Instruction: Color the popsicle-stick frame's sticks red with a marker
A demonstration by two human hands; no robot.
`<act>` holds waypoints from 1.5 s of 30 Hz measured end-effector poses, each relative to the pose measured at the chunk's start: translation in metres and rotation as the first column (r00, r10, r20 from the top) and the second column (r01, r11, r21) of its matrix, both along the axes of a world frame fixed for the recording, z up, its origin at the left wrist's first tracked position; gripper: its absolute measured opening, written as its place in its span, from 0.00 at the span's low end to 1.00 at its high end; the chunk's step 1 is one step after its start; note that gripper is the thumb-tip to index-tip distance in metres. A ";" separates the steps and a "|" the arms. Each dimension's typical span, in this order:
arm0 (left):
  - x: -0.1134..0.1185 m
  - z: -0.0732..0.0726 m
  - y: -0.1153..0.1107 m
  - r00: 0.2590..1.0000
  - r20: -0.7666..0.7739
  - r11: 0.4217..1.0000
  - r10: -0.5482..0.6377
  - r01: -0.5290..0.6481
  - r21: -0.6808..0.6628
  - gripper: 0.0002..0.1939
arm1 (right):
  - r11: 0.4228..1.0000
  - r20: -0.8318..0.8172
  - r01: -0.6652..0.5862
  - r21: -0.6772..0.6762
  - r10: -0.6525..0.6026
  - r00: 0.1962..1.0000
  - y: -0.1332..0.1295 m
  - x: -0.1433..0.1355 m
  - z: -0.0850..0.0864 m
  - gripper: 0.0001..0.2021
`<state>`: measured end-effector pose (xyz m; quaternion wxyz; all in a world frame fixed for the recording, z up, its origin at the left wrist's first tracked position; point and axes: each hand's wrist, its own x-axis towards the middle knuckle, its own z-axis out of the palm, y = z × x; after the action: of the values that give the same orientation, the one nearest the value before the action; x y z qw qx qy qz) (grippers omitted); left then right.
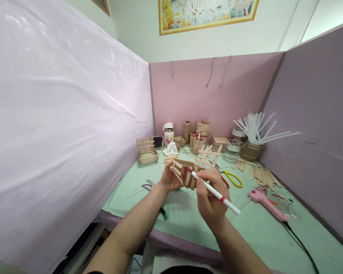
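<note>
My left hand [170, 178] is closed around the left end of a small craft-stick box [190, 182], its brown side banded with pale wooden sticks. In my right hand [213, 194] is a white marker pen [215, 192] with a red band, gripped between thumb and fingers. The pen's dark red tip touches the box, where a patch between sticks is coloured magenta. Below my left hand, pruning shears [149, 185] with green handles lie partly hidden by the forearm. Scissors [232, 179] with a yellow handle lie just beyond my right hand.
A pink glue gun [268, 203] with a black cord lies at right. Behind it stand a pot of white glue sticks [251, 151] and a glass bowl [233, 149]. Loose craft sticks [264, 176], a stick basket [147, 151], a twine spool [186, 131] and a white jar [168, 134] line the back.
</note>
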<state>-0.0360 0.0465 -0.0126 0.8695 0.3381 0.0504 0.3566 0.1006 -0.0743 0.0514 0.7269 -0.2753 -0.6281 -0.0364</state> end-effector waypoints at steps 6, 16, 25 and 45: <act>0.000 0.000 0.000 1.000 -0.021 1.000 0.015 -0.014 0.020 0.35 | 1.000 0.014 0.024 -0.005 -0.024 1.000 -0.001 0.000 0.002 0.06; 0.000 -0.002 0.001 1.000 -0.026 1.000 0.008 -0.008 0.020 0.36 | 1.000 0.013 0.022 -0.004 -0.022 1.000 -0.001 -0.001 0.002 0.06; -0.001 0.001 -0.001 1.000 -0.024 0.999 0.003 -0.001 0.047 0.35 | 0.999 -0.006 0.015 -0.038 -0.016 1.000 -0.001 0.001 -0.001 0.05; -0.001 0.001 -0.001 1.000 0.000 1.000 0.001 -0.001 -0.005 0.35 | 0.998 -0.059 0.005 -0.058 -0.009 0.998 -0.001 0.000 -0.001 0.05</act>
<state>-0.0367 0.0451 -0.0113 0.8702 0.3360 0.0515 0.3566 0.1003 -0.0749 0.0500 0.7367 -0.2995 -0.6062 -0.0125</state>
